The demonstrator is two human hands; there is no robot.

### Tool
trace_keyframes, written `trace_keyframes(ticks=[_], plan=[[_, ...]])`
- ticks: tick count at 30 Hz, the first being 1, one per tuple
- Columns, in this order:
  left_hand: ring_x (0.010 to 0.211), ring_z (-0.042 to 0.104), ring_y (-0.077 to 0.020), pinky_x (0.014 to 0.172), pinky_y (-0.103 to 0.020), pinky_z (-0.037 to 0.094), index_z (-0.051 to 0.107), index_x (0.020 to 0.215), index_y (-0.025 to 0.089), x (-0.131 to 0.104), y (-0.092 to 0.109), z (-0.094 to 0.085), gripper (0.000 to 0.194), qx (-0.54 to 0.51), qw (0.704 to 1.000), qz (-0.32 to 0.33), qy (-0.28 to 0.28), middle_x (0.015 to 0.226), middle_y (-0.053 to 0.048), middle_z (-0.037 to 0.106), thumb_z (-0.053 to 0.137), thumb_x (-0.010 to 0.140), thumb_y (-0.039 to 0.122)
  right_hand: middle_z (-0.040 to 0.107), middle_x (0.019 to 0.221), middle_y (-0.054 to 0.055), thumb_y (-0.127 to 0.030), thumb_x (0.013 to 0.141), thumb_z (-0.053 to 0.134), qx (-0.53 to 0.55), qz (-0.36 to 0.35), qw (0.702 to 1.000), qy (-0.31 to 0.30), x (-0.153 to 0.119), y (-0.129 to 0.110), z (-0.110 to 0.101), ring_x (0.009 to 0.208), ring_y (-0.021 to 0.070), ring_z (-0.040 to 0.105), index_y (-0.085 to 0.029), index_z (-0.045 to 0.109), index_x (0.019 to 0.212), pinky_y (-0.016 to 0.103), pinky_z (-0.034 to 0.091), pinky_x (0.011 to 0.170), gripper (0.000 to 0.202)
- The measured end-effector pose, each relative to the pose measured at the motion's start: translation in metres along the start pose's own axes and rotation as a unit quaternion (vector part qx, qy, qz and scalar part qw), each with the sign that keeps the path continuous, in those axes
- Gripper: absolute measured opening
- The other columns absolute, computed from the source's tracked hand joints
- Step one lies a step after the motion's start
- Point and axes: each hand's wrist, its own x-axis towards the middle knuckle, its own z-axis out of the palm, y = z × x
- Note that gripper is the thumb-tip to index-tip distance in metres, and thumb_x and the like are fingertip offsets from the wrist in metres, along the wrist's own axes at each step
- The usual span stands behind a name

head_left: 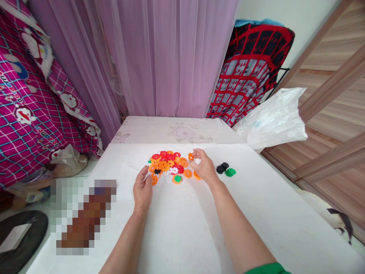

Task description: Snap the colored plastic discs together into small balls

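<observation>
A heap of flower-edged plastic discs (164,166) in orange, red, yellow and white, with some green and black, lies on the white-covered table. My right hand (203,167) is at the heap's right side, its thumb and fingertips closed about a small orange disc (191,156) that stands on edge. Under that hand's palm, another orange disc (196,175) is partly hidden. My left hand (143,189) rests at the heap's left edge with thumb and fingers apart, next to an orange disc (154,179). A green disc (178,178) lies on an orange one at the near side.
Right of my right hand are black discs (222,168) and green discs (230,172) in small groups. A white plastic bag (270,121) is by the table's far right edge. Purple curtains (171,57) hang behind. A blurred patch (88,217) covers something at left.
</observation>
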Motion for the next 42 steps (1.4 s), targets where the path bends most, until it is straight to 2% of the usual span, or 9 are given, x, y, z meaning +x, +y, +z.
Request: trace_keyframes(ticks=[3, 7, 18, 22, 26, 30, 37, 39, 42], plan=[[0.123, 0.052, -0.0200, 0.107, -0.039, 0.037, 0.059, 0.118, 0.022, 0.000, 0.001, 0.001, 0.036, -0.001, 1.000, -0.002, 0.001, 0.130, -0.007, 0.059, 0.052, 0.082, 0.023, 0.066, 0.101, 0.005, -0.028, 0.070, 0.060, 0.001, 0.020, 1.000, 0.018, 0.002, 0.015, -0.026, 0.090, 0.0167, 0.064, -0.021, 0.051, 0.113, 0.032, 0.049, 0.085, 0.044], [0.122, 0.053, -0.0202, 0.107, -0.039, 0.038, 0.059, 0.118, 0.022, -0.001, 0.003, 0.001, 0.037, 0.003, 1.000, -0.001, 0.000, 0.130, -0.007, 0.059, 0.053, 0.082, 0.023, 0.067, 0.099, 0.004, -0.023, 0.067, 0.062, -0.084, 0.024, 0.995, -0.045, -0.010, 0.026, -0.044, 0.093, 0.0175, 0.064, -0.022, 0.053, 0.113, 0.033, 0.048, 0.085, 0.046], [0.122, 0.052, -0.0183, 0.107, -0.036, 0.037, 0.058, 0.118, 0.023, 0.000, 0.000, 0.000, 0.036, 0.014, 1.000, 0.004, -0.001, 0.130, -0.006, 0.059, 0.051, 0.082, 0.023, 0.064, 0.111, 0.009, -0.016, 0.072, 0.060, -0.220, -0.035, 0.963, -0.155, -0.031, 0.013, -0.034, 0.104, 0.0198, 0.058, -0.017, 0.051, 0.125, 0.031, 0.042, 0.090, 0.053], [0.121, 0.053, -0.0177, 0.107, -0.036, 0.037, 0.058, 0.119, 0.023, 0.000, 0.000, -0.001, 0.036, 0.018, 1.000, 0.006, -0.006, 0.129, -0.005, 0.059, 0.051, 0.083, 0.024, 0.058, 0.124, 0.013, -0.023, 0.076, 0.060, -0.265, -0.055, 0.947, -0.171, -0.034, 0.004, -0.034, 0.113, 0.0225, 0.053, -0.014, 0.047, 0.132, 0.032, 0.039, 0.095, 0.058], [0.122, 0.052, -0.0181, 0.108, -0.036, 0.037, 0.058, 0.119, 0.024, 0.000, -0.002, -0.001, 0.036, 0.015, 1.000, 0.016, -0.008, 0.129, -0.005, 0.059, 0.052, 0.083, 0.025, 0.061, 0.120, 0.012, -0.029, 0.081, 0.057, -0.305, -0.054, 0.933, -0.183, -0.033, -0.002, -0.030, 0.108, 0.0234, 0.056, -0.017, 0.048, 0.134, 0.033, 0.038, 0.093, 0.055], [0.122, 0.052, -0.0195, 0.107, -0.038, 0.037, 0.059, 0.118, 0.023, 0.001, -0.003, -0.001, 0.036, 0.011, 1.000, 0.015, -0.006, 0.129, -0.006, 0.060, 0.053, 0.083, 0.025, 0.064, 0.115, 0.011, -0.025, 0.082, 0.054, -0.314, -0.038, 0.928, -0.198, -0.031, -0.001, -0.026, 0.104, 0.0226, 0.057, -0.017, 0.052, 0.131, 0.031, 0.039, 0.089, 0.049], [0.121, 0.053, -0.0193, 0.108, -0.039, 0.036, 0.059, 0.118, 0.023, 0.000, -0.001, -0.001, 0.036, 0.009, 1.000, 0.015, -0.006, 0.128, -0.006, 0.060, 0.054, 0.082, 0.025, 0.063, 0.116, 0.011, -0.024, 0.081, 0.055, -0.299, -0.024, 0.935, -0.192, -0.030, 0.003, -0.028, 0.105, 0.0214, 0.056, -0.017, 0.054, 0.129, 0.030, 0.039, 0.089, 0.048], [0.121, 0.053, -0.0190, 0.108, -0.038, 0.036, 0.060, 0.117, 0.023, 0.000, -0.001, -0.001, 0.036, 0.011, 1.000, 0.015, -0.005, 0.128, -0.006, 0.060, 0.054, 0.082, 0.025, 0.063, 0.117, 0.010, -0.027, 0.081, 0.057, -0.293, -0.045, 0.941, -0.166, -0.033, 0.003, -0.030, 0.106, 0.0217, 0.055, -0.017, 0.056, 0.126, 0.030, 0.039, 0.091, 0.046], [0.122, 0.053, -0.0184, 0.108, -0.036, 0.036, 0.060, 0.117, 0.023, 0.000, 0.000, -0.001, 0.036, 0.016, 1.000, 0.017, -0.005, 0.129, -0.005, 0.060, 0.054, 0.082, 0.025, 0.065, 0.112, 0.007, -0.031, 0.086, 0.051, -0.280, -0.054, 0.954, -0.086, -0.048, -0.001, -0.034, 0.103, 0.0200, 0.056, -0.021, 0.064, 0.112, 0.027, 0.039, 0.089, 0.031]])
